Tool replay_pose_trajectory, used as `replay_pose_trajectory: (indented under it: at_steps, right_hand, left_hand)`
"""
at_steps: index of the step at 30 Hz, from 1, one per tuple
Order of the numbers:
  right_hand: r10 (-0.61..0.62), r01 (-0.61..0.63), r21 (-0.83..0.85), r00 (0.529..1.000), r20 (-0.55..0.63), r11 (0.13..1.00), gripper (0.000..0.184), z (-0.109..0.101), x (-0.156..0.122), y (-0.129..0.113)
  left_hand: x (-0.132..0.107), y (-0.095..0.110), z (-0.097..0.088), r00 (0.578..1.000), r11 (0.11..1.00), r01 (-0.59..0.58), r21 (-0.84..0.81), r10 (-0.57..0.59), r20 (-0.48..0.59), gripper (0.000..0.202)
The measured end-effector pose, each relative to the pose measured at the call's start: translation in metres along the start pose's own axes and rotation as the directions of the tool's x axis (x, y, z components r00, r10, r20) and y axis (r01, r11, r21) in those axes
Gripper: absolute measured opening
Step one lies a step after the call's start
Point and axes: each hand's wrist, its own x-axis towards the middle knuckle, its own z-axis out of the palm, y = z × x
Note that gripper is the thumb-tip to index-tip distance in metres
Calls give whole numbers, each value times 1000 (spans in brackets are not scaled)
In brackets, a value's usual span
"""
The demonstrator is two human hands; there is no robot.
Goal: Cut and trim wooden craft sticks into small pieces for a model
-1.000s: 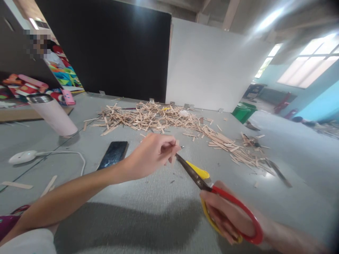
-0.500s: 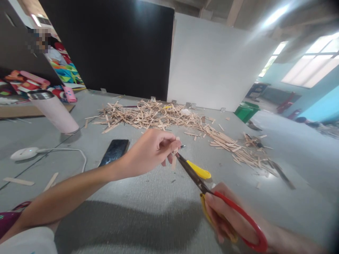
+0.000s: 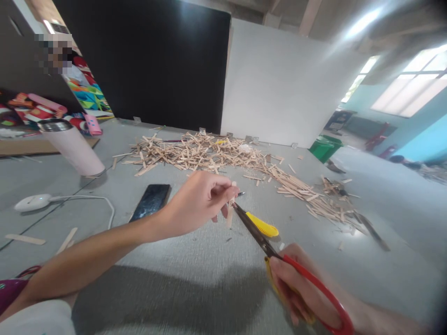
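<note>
My left hand [image 3: 206, 197] pinches a small wooden craft stick [image 3: 229, 215] between thumb and fingers above the middle of the table. My right hand [image 3: 296, 279] is wrapped round the handles of a pair of scissors [image 3: 256, 232], one handle red and the other yellow. The scissor tips touch or lie right beside the stick at my left fingertips; whether the blades grip the wood I cannot tell. Beyond the blades, a yellow box cutter [image 3: 263, 225] rests on the grey table.
A heap of craft sticks [image 3: 195, 153] stretches across the back and right. A phone [image 3: 151, 202], a pink tumbler [image 3: 73, 149] and a white device with a cable [image 3: 33, 203] are on the left. Black [image 3: 150, 60] and white [image 3: 275, 79] boards stand behind.
Both hands keep nearly the same place. The craft stick shows slightly more below my left fingers, and the scissors' handles have shifted a little.
</note>
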Motion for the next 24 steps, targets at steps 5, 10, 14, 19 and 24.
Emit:
replay_pose_trajectory:
  at_steps: [5, 10, 14, 19, 24]
  right_hand:
    - [10, -10, -14, 1000, -2, 1000, 78, -2, -1, 9]
    - [7, -7, -4, 1000, -30, 1000, 76, 0, 1, 6]
    - [5, -5, -23, 1000, 0, 1000, 73, 0, 2, 0]
    - [-10, 10, 3, 1000, 30, 1000, 69, -2, 2, -4]
    - [-23, 21, 41, 999, 48, 999, 70, -2, 3, -2]
  left_hand:
    - [-2, -1, 2, 997, 994, -39, 99, 45, -55, 38]
    - [-3, -2, 4, 996, 977, -68, 200, 79, -47, 43]
    - [-2, -3, 3, 996, 974, -71, 217, 79, -29, 46]
    - [-2, -4, 2, 997, 971, -69, 228, 78, -29, 43]
    - [-3, -6, 2, 996, 972, -75, 224, 82, -22, 43]
